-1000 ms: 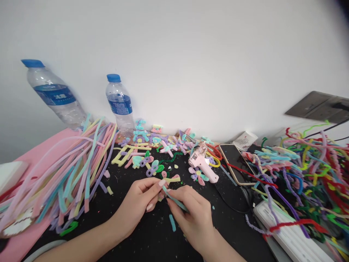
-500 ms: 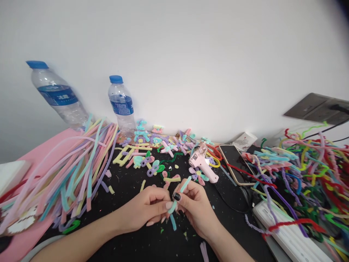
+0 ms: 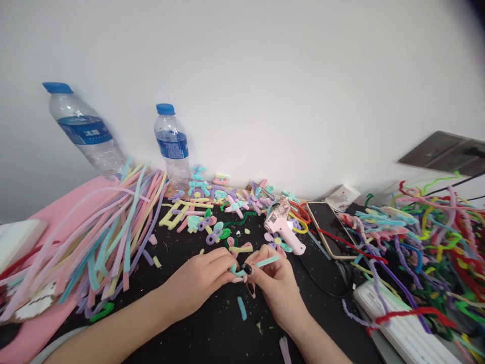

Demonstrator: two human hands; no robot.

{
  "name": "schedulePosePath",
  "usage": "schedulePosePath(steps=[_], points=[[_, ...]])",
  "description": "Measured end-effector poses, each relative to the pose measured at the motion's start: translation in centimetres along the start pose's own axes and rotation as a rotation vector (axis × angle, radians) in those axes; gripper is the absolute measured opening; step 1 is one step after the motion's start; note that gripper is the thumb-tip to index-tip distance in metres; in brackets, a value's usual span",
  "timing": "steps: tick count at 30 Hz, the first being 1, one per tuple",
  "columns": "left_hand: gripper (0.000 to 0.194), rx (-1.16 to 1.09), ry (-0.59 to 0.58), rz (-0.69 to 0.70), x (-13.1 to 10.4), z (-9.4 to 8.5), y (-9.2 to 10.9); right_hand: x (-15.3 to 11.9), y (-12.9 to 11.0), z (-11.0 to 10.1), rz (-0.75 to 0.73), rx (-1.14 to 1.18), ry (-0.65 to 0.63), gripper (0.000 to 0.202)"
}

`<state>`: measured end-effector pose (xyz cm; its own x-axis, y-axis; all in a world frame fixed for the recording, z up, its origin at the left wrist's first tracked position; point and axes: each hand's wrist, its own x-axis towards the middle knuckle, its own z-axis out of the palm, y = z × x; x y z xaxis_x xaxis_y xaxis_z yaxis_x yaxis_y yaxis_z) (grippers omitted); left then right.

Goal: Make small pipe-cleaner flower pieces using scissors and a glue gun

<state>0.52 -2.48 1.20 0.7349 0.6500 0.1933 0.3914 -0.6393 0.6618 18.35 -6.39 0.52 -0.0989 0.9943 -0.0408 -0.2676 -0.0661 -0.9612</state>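
Both hands meet over the black mat, pinching one mint-green pipe cleaner [image 3: 267, 261]. My left hand [image 3: 202, 280] is closed on its curled end, which the fingers partly hide. My right hand [image 3: 271, 280], with dark nail polish, grips it between thumb and forefinger, and a straight end sticks out to the right. Just below the hands, a short blue pipe cleaner piece [image 3: 241, 308] lies on the mat. Beyond them is a pink and yellow bent piece [image 3: 240, 248], and a pink glue gun [image 3: 285, 231] lies behind my right hand.
Long pastel pipe cleaners [image 3: 109, 227] are heaped at left, in front of two bottles [image 3: 172, 146]. Finished flower shapes [image 3: 215, 232] lie along the back. A phone [image 3: 329, 230], a white power strip [image 3: 401, 323] and tangled colourful pipe cleaners [image 3: 435, 253] occupy the right. A cable [image 3: 322, 285] crosses the mat.
The mint-green pipe cleaner has turned from steeply slanted to nearly level, its free end now pointing right. My hands have shifted with it, and the blue piece below shows fully.
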Motion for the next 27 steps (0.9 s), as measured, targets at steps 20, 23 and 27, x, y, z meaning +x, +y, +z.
schedulePosePath(steps=[20, 23, 27], points=[[0.024, -0.154, -0.035, 0.064, -0.21, 0.34, -0.54, 0.01, -0.77, 0.27, -0.052, -0.082, -0.048, 0.031], [0.025, -0.153, -0.036, 0.086, -0.19, 0.33, -0.57, 0.04, -0.69, 0.21, -0.075, -0.115, -0.042, 0.030], [0.030, -0.156, -0.030, 0.082, -0.18, 0.36, -0.54, 0.09, -0.63, 0.16, -0.092, -0.151, -0.030, 0.031]])
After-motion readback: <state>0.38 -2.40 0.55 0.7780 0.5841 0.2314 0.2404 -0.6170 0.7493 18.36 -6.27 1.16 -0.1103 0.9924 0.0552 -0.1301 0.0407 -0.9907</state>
